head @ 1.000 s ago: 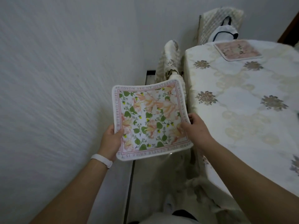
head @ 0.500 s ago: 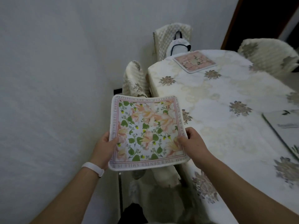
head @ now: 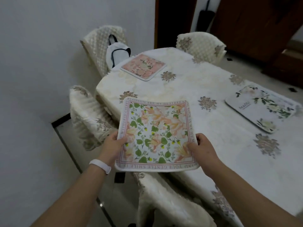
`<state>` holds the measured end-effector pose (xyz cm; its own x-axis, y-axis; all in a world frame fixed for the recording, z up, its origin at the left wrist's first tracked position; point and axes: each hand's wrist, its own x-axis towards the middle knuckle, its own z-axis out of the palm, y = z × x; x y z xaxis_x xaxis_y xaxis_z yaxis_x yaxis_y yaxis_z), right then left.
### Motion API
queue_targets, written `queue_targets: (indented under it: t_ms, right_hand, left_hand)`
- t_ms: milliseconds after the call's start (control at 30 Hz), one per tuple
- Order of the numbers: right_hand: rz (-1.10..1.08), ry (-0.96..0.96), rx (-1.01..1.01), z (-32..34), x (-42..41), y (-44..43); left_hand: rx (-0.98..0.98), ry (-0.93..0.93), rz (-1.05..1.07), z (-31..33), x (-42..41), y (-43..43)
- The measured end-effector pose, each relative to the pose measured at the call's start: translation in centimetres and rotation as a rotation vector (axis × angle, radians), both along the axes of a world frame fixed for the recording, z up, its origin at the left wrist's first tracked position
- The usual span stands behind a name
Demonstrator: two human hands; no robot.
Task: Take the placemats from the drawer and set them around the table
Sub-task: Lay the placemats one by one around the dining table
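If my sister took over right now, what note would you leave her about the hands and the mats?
Left hand: grips the flowered placemat by its left edge.
Right hand: grips its right edge.
That mat is held over the near left edge of the table, not yet let go.
Done: pink placemat lies at the far end, white placemat on the right side.
Left: lay this mat down. The drawer is out of view, so I cannot tell if more remain.

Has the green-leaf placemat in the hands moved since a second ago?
Yes. Judged against the table, the green-leaf placemat has shifted right: it was beside the table's edge, and now it overlaps the tabletop.
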<state>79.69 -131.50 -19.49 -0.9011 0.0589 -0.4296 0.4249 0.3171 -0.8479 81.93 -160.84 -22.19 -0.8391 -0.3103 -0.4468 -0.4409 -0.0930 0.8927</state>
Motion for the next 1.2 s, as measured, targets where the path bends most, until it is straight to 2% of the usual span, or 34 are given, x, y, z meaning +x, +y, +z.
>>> queue_targets:
  t_ms: [267,400,667,967,1200]
  right_hand:
    - [-0.304,-0.024,0.060,-1.0,2.5,3.5]
    - [-0.393,-0.054,0.059,-2.9,3.8,5.5]
    - [-0.448,-0.130,0.069,-8.0,3.0,7.8]
    - [-0.493,-0.182,0.046,-12.4,2.2,8.2]
    - [-0.459,-0.175,0.238,-13.5,2.5,7.4]
  left_hand:
    - [0.000,0.003,-0.402,-0.5,-8.8,4.0]
    - [-0.094,-0.006,-0.521,-1.7,-11.6,7.3]
    - [-0.290,-0.027,-0.619,-4.0,-13.7,13.1]
    - [-0.463,-0.020,-0.697,-7.4,-16.3,14.2]
    - [-0.576,-0.037,-0.842,-10.0,-18.8,14.1]
